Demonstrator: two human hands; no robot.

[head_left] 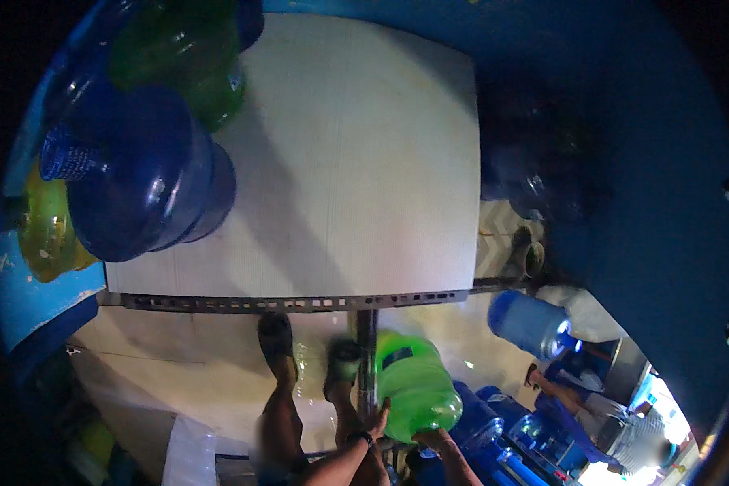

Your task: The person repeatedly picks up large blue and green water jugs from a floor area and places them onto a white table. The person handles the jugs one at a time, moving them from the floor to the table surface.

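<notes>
A bright green water jug (417, 389) with a dark label lies tilted low in the view, beside an upright metal post (367, 356). My left hand (377, 421), with a dark band on the wrist, presses its spread fingers against the jug's near left side. My right hand (434, 438) supports the jug from its near right end. Together both hands carry the jug. My legs and sandalled feet (277, 344) stand on the wet pale floor just left of it.
A white shelf top (356, 162) with a perforated metal rail fills the middle. On its left corner lie large blue jugs (138, 174) and green jugs (190, 57). More blue jugs (530, 324) sit at the right, where another person's arm (555, 389) shows.
</notes>
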